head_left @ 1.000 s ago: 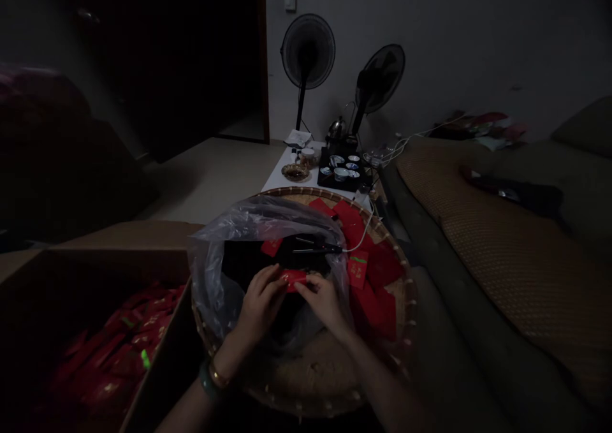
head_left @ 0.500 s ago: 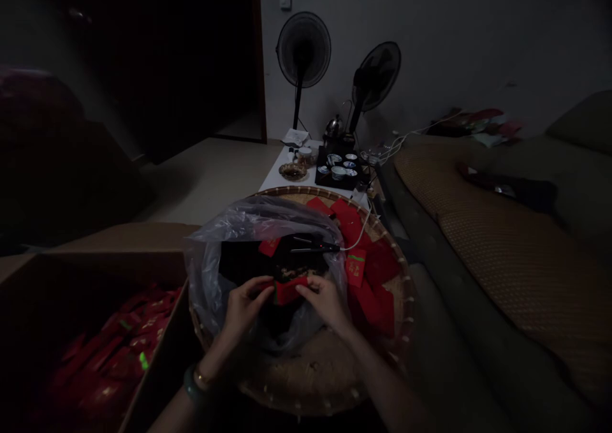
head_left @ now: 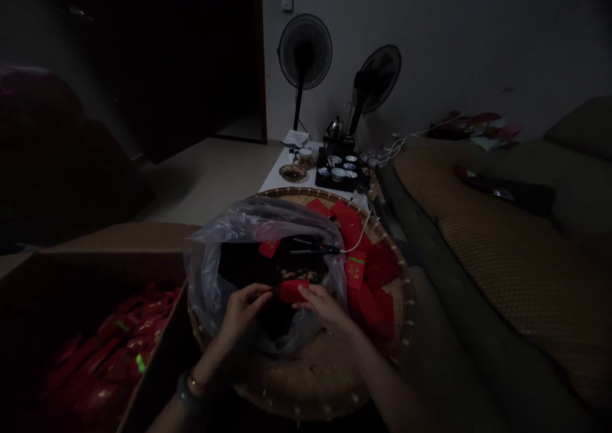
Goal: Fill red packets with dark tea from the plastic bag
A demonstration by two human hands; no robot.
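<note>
Over the mouth of a clear plastic bag [head_left: 203, 261], a small red packet [head_left: 293, 291] is stretched between my two hands. My left hand [head_left: 246, 305] pinches its left end. At its right end, my right hand [head_left: 321, 303] grips it between thumb and fingers. Just beyond the packet, a black corded tool like a hair straightener [head_left: 315, 248] lies across the bag opening, its arms apart and a small red light on. Another red packet [head_left: 269, 248] rests in the bag, among dark contents too dim to make out.
A round woven bamboo tray [head_left: 306, 382] carries the bag and several red packets [head_left: 354, 270] on its right. To the left stands a cardboard box [head_left: 157, 356] of red packets. Behind are a low table [head_left: 272, 181] with a tea set and two fans [head_left: 305, 50]. A sofa runs along the right.
The packet has turned so more of its flat red face shows. My right hand's fingers have shifted lower under its right end. My left hand stays nearly in place.
</note>
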